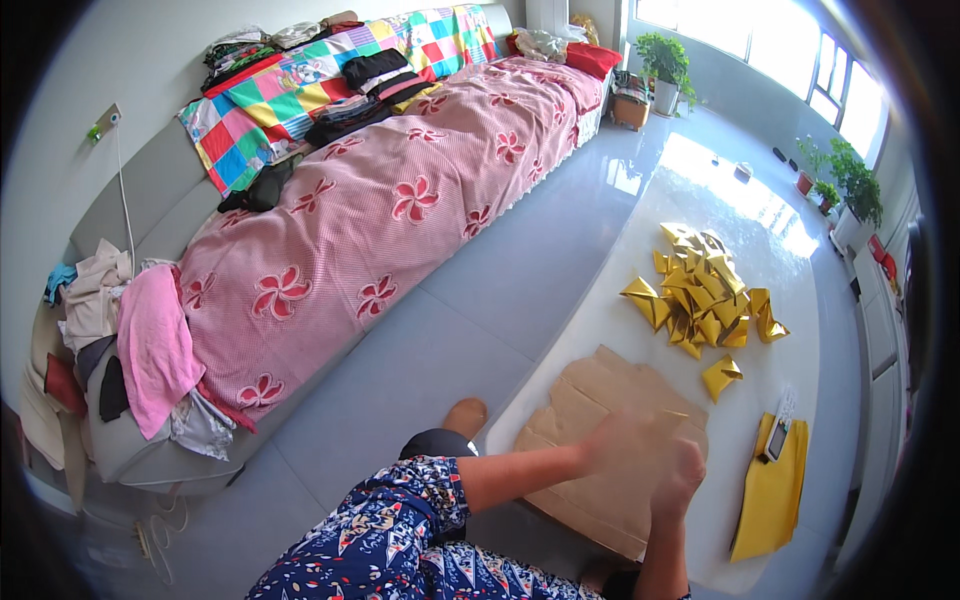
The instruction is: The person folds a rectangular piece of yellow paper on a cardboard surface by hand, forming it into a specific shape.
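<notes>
My left hand (616, 444) and my right hand (679, 469) are close together above a flat piece of brown cardboard (577, 424) on a white table. Both are blurred, the left most of all. A thin gold edge (675, 413) shows just beyond them; whether either hand grips it cannot be made out. A heap of folded gold foil paper pieces (701, 289) lies farther up the table, with one loose folded piece (721, 376) nearer me. To the right rests a stack of flat gold paper sheets (769, 495), a white handheld device (778, 435) on top.
The white table (600, 307) runs away towards the window. Along the left stands a sofa under a pink flowered cover (360, 225), with folded clothes (352, 116) on it. A white cabinet (874, 352) is at the right, near potted plants (855, 180). A small object (743, 172) sits on the far tabletop.
</notes>
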Motion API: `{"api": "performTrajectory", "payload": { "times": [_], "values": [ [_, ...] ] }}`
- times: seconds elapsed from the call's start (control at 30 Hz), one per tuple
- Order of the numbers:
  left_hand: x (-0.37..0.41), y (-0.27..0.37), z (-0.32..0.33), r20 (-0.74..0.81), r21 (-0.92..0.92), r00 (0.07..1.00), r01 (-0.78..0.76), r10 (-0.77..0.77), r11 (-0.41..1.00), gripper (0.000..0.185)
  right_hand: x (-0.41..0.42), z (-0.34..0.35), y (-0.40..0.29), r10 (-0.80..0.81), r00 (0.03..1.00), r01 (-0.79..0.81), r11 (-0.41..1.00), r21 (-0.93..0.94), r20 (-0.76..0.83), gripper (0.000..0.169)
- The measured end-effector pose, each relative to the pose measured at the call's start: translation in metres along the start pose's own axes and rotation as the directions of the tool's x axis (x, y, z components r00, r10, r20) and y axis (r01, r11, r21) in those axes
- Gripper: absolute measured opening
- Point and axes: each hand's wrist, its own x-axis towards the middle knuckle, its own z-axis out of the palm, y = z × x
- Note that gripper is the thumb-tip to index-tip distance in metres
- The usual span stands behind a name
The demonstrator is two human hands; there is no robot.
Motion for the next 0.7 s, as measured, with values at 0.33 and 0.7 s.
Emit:
{"api": "performTrajectory", "payload": {
  "times": [0.33, 0.7],
  "values": [
    [-0.003, 0.014, -0.003, 0.047, 0.263, 0.996, -0.087, 0.078, 0.961, 0.009, 0.003, -0.006, 0.005, 0.110, 0.993, -0.116, 0.977, 0.180, 0.047, 0.006],
    [-0.005, 0.027, -0.003, 0.203, 0.234, 0.976, -0.128, 0.080, 0.964, 0.030, 0.010, -0.018, 0.015, 0.258, 0.950, -0.310, 0.817, 0.485, 0.174, 0.004]
  ]
}}
